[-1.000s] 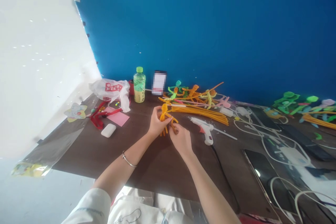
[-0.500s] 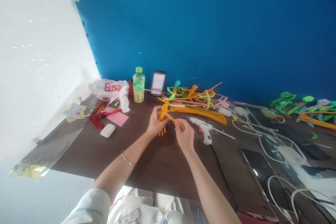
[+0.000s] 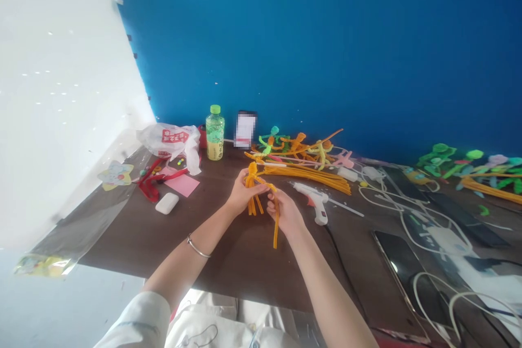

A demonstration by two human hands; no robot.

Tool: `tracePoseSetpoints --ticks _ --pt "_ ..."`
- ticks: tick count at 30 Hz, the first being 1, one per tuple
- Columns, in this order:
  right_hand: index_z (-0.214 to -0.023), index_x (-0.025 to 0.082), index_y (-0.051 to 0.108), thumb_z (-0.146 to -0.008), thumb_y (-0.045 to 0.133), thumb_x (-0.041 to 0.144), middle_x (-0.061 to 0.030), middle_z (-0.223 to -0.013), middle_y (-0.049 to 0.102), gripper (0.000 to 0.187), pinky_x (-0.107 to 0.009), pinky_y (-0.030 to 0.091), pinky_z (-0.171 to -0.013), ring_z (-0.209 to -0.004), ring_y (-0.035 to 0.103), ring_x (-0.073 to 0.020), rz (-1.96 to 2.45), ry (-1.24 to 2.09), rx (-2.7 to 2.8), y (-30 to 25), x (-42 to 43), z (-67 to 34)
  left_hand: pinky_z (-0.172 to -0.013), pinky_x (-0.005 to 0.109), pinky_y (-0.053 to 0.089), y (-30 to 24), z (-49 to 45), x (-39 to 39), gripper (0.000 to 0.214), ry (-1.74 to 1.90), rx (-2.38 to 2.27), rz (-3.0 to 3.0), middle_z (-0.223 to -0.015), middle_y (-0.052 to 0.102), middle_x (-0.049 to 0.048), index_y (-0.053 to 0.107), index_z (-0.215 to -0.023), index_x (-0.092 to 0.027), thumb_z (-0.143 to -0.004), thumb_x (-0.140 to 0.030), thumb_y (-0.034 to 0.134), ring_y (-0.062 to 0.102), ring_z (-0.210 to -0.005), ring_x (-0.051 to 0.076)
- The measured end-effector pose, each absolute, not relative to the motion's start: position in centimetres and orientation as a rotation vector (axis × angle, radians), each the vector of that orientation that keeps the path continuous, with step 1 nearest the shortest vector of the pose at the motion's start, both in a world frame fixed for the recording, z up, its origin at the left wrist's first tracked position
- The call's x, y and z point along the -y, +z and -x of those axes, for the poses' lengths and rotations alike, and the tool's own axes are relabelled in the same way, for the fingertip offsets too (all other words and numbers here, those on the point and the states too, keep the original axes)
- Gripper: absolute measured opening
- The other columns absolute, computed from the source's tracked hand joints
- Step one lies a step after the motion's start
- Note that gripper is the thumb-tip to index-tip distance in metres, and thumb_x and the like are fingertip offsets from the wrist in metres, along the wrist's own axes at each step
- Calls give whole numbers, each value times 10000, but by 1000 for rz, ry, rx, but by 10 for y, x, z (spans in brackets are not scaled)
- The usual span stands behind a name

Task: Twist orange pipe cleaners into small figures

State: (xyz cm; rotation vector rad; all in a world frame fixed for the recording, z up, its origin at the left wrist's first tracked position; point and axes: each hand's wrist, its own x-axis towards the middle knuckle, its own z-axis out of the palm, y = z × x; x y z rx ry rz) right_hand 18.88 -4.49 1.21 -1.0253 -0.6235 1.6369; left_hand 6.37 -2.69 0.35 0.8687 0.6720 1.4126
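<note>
Between my hands, above the dark table, is an orange pipe-cleaner figure with a rounded head and several strands hanging down. My left hand is closed around the figure's body from the left, thumb in front. My right hand pinches one orange pipe-cleaner limb that sticks out to the right; its free end bends and hangs down past my fingers. Just behind lies a bundle of orange pipe cleaners. A white glue gun rests on the table right of my right hand.
A drink bottle, a propped phone and finished pipe-cleaner figures stand at the back. Left are a plastic bag, red-handled tool and white case. White cables and a dark phone lie right.
My right hand has turned and shifted slightly down, and the limb's long end now hangs below it. The figure in my left hand has tilted a little, showing more of its strands.
</note>
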Motion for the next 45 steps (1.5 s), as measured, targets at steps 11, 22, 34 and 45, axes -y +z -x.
tracePoseSetpoints --ticks 11,22,34,45 --pt "-674 190 603 -736 547 390 -22 -525 600 216 -255 382 -489 -476 536 -151 1409 691 1562 10 59 -181 -725 336 503 -1 -64 23 524 1584 -911 -1055 -790 622 9 419 -1024 -205 -603 -242 727 639 -735 172" --pt "-881 199 632 -860 400 261 -106 -993 596 241 -313 450 -750 -865 568 -201 1309 -48 1912 8 57 -185 -761 301 464 -3 -63 24 426 1570 -1034 -1267 -790 635 -7 462 -997 -229 -637 -184 684 626 -754 154" --pt "-738 186 608 -663 669 345 -22 -695 625 186 -253 477 -535 -570 573 -126 1110 1247 927 15 46 -195 -707 334 523 8 -61 26 537 1440 -741 -1015 -764 621 -15 434 -975 -194 -554 -236 765 626 -660 134" --pt "-710 154 619 -616 698 307 19 -552 549 197 -148 278 -319 -387 428 -41 1144 1532 708 10 49 -180 -750 325 517 6 -66 27 507 1469 -677 -708 -750 606 -28 452 -892 -180 -521 -239 791 629 -691 122"
